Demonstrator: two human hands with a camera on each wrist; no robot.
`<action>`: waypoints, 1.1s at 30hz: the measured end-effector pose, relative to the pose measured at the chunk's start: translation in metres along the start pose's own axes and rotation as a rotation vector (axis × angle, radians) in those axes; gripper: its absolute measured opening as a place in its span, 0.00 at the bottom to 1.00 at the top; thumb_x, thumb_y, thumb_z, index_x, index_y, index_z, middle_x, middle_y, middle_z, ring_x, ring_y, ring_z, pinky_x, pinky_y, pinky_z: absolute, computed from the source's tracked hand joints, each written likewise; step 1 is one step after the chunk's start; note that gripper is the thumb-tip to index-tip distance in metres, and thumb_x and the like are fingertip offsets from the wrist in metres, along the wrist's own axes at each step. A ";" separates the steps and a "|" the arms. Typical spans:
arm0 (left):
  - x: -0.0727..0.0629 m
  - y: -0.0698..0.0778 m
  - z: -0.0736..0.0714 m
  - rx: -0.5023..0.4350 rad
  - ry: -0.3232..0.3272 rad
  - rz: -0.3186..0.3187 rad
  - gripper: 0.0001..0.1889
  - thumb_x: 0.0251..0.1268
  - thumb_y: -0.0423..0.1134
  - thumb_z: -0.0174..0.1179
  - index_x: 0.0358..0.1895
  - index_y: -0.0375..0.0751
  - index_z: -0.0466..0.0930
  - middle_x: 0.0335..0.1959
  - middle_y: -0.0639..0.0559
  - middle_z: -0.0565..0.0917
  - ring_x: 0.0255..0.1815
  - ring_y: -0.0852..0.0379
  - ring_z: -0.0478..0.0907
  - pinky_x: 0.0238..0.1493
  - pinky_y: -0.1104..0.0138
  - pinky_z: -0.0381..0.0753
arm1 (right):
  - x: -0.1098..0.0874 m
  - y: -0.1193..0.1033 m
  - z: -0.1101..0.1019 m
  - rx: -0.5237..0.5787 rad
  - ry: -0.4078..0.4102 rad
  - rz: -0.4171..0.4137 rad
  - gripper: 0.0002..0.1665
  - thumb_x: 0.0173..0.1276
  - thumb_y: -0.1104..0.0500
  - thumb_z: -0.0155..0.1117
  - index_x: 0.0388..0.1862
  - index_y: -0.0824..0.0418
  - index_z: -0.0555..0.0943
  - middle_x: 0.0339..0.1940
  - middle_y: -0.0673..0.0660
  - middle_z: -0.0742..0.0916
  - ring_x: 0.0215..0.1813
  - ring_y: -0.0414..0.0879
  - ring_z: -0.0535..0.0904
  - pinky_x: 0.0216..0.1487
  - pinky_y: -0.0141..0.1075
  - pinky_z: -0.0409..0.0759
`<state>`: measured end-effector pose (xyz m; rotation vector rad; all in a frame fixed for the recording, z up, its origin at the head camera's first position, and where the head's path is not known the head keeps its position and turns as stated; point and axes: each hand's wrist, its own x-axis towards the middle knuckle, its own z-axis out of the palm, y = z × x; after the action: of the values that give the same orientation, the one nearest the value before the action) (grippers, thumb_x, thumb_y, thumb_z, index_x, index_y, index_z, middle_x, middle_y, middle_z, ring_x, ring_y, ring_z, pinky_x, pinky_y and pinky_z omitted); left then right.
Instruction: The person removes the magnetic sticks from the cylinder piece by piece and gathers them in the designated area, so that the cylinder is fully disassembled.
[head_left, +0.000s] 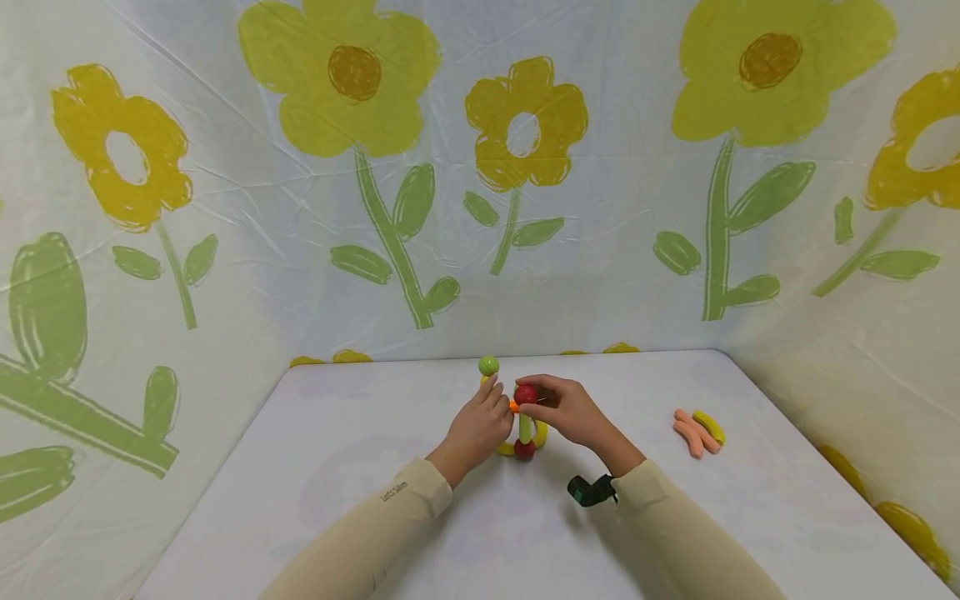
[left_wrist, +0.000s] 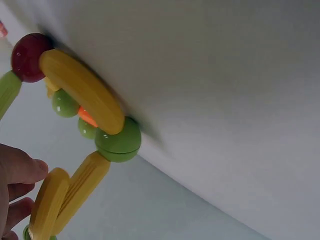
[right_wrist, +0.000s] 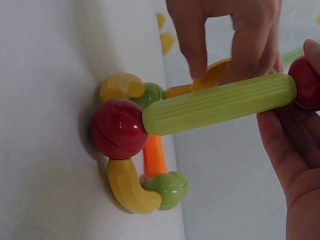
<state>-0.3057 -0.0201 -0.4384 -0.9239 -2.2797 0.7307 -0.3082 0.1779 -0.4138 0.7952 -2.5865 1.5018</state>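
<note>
A ball-and-stick construction of toy building pieces stands between my hands. My right hand grips the upper red ball between thumb and fingers. A straight light-green stick runs from it down to a lower red ball on the table. Curved yellow sticks join that ball to green balls at the base. My left hand holds a curved yellow stick beside a straight yellow one. An orange stick shows behind the green one. Another green ball tops the far side.
Loose pink curved sticks and a yellow curved stick lie on the white table at the right. A flower-printed cloth hangs at the back and sides. A dark wrist device sits at my right cuff.
</note>
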 end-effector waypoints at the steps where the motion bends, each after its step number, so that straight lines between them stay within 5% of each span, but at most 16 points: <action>1: -0.001 -0.001 -0.002 -0.018 0.014 -0.016 0.13 0.60 0.40 0.67 0.48 0.46 0.84 0.49 0.52 0.84 0.63 0.51 0.75 0.76 0.54 0.56 | 0.000 0.000 0.000 -0.001 -0.002 -0.001 0.28 0.62 0.49 0.70 0.60 0.55 0.78 0.51 0.55 0.85 0.49 0.48 0.84 0.50 0.34 0.83; 6: -0.006 -0.012 -0.014 -0.211 0.211 -0.185 0.11 0.59 0.41 0.67 0.45 0.44 0.85 0.44 0.53 0.85 0.57 0.53 0.78 0.72 0.53 0.65 | 0.001 -0.001 -0.001 -0.002 -0.016 0.007 0.28 0.63 0.50 0.69 0.61 0.55 0.77 0.53 0.55 0.84 0.49 0.48 0.84 0.50 0.34 0.84; 9: -0.008 -0.019 -0.015 -0.460 0.362 -0.370 0.09 0.59 0.38 0.66 0.42 0.41 0.85 0.41 0.51 0.85 0.51 0.52 0.80 0.67 0.51 0.71 | 0.001 -0.003 -0.002 -0.001 -0.023 0.009 0.26 0.64 0.50 0.69 0.61 0.53 0.78 0.53 0.55 0.84 0.49 0.48 0.84 0.49 0.35 0.84; 11: -0.009 -0.022 -0.013 -0.684 0.409 -0.520 0.10 0.61 0.37 0.64 0.44 0.39 0.84 0.42 0.49 0.86 0.49 0.51 0.81 0.62 0.52 0.75 | 0.002 -0.004 -0.002 -0.002 -0.027 0.008 0.26 0.63 0.50 0.69 0.60 0.51 0.78 0.52 0.54 0.85 0.49 0.48 0.84 0.50 0.35 0.84; 14: -0.010 -0.024 -0.004 -1.029 0.383 -0.743 0.13 0.65 0.37 0.59 0.49 0.38 0.82 0.47 0.46 0.85 0.52 0.49 0.80 0.60 0.52 0.77 | 0.002 -0.005 -0.003 -0.006 -0.034 0.010 0.26 0.64 0.50 0.69 0.60 0.50 0.78 0.52 0.53 0.84 0.50 0.48 0.84 0.51 0.36 0.84; 17: -0.009 -0.024 0.007 -1.283 0.278 -0.874 0.17 0.68 0.37 0.53 0.57 0.39 0.78 0.53 0.44 0.83 0.57 0.47 0.78 0.61 0.53 0.77 | 0.002 -0.005 -0.004 -0.005 -0.044 0.011 0.25 0.64 0.53 0.69 0.60 0.51 0.77 0.53 0.53 0.84 0.51 0.49 0.84 0.51 0.36 0.84; 21: -0.006 -0.024 0.025 -1.487 0.102 -0.916 0.22 0.69 0.34 0.46 0.65 0.41 0.71 0.61 0.44 0.79 0.64 0.47 0.74 0.65 0.54 0.73 | 0.003 -0.006 -0.004 -0.010 -0.054 0.006 0.24 0.64 0.56 0.68 0.60 0.52 0.77 0.52 0.55 0.84 0.50 0.51 0.83 0.50 0.35 0.84; 26: -0.003 -0.022 0.045 -1.635 -0.072 -0.876 0.24 0.73 0.34 0.44 0.71 0.43 0.64 0.67 0.45 0.73 0.70 0.48 0.68 0.70 0.52 0.68 | 0.004 -0.005 -0.005 -0.033 -0.059 0.010 0.25 0.64 0.55 0.68 0.60 0.53 0.77 0.51 0.55 0.84 0.49 0.50 0.83 0.49 0.33 0.84; 33: -0.002 -0.019 0.059 -1.719 -0.147 -0.803 0.24 0.75 0.35 0.45 0.73 0.43 0.62 0.69 0.46 0.72 0.72 0.48 0.66 0.72 0.52 0.64 | 0.005 -0.004 -0.006 -0.049 -0.065 0.003 0.24 0.65 0.56 0.68 0.60 0.51 0.77 0.51 0.53 0.84 0.49 0.48 0.83 0.49 0.33 0.83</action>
<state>-0.3522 -0.0497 -0.4668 -0.3221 -2.6982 -1.7642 -0.3122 0.1793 -0.4065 0.8495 -2.6606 1.4303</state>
